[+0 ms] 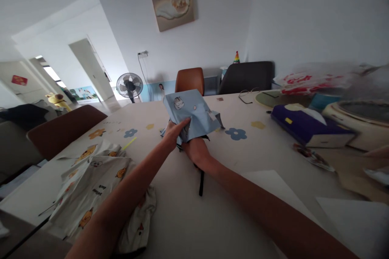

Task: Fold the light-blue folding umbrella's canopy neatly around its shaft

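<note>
Forearms (142, 171) extend over tabletop (179, 218); left hand (174, 133): fingers grasping blue cloth (196, 109); right hand (197, 149): fingers hidden beneath it, cannot tell grip.

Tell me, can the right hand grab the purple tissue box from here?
Probably yes: if the right hand leaves the blue printed fabric and stretches, just tabletop and a flat blue flower lie between it and the purple tissue box.

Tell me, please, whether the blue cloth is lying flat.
No, the blue cloth is tilted up, the left hand gripping its near side.
</note>
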Demonstrator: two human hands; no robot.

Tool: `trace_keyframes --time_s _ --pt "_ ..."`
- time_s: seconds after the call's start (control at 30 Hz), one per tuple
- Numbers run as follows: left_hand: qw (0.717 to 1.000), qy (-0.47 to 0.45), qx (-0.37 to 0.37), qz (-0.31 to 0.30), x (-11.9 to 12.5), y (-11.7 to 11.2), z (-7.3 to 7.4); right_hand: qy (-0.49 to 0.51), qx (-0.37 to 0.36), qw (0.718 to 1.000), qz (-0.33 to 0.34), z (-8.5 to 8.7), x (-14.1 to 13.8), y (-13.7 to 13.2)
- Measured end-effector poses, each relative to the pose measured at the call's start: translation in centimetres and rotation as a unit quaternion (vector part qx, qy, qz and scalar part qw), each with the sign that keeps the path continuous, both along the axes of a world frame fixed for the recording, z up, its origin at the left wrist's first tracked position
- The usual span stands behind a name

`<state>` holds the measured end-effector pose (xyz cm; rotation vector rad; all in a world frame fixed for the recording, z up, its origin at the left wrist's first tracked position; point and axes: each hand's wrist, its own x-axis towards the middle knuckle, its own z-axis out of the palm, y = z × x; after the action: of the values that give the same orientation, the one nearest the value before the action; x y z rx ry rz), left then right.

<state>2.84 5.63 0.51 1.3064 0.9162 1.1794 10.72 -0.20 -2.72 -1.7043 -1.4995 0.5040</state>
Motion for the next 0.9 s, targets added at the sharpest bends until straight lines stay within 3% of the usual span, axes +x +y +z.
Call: trace_keyframes --time_s 0.13,0.3,0.37,0.47,0.53,0.63,0.77,0.9 --pt "0.989 -0.147 -0.018 0.024 0.0 -0.3 0.7 -0.110 -0.014 0.994 0.004 0.5 -0.6 -0.6" --pt "0.974 -0.212 0.081 0.009 0.2 -1.4 2.6 -0.092 0.030 0.995 -0.037 2.2 -0.6 -1.0" --pt "0.975 -0.209 0.079 0.008 0.2 -1.4 2.9 -0.044 0.040 0.997 -0.042 2.3 -0.6 -1.0" --pt "0.983 -0.182 0.002 0.025 0.0 -0.7 2.1 0.058 -0.053 0.997 -0.012 2.1 -0.7 -1.0" --pt "0.985 -0.153 -0.061 0.043 -0.1 0.0 0.9 0.114 -0.130 0.985 0.010 1.9 -0.8 -1.1" --pt "0.983 -0.128 -0.112 0.065 -0.1 0.7 -0.8 0.194 -0.188 0.962 0.030 1.4 -1.0 -1.1" --pt "0.989 -0.101 -0.099 0.043 0.0 0.9 -1.8 0.279 -0.195 0.938 0.060 0.7 -0.8 -0.9" --pt "0.999 -0.023 -0.037 0.027 0.1 1.4 -2.4 0.252 -0.149 0.956 0.027 0.2 0.5 -0.2"
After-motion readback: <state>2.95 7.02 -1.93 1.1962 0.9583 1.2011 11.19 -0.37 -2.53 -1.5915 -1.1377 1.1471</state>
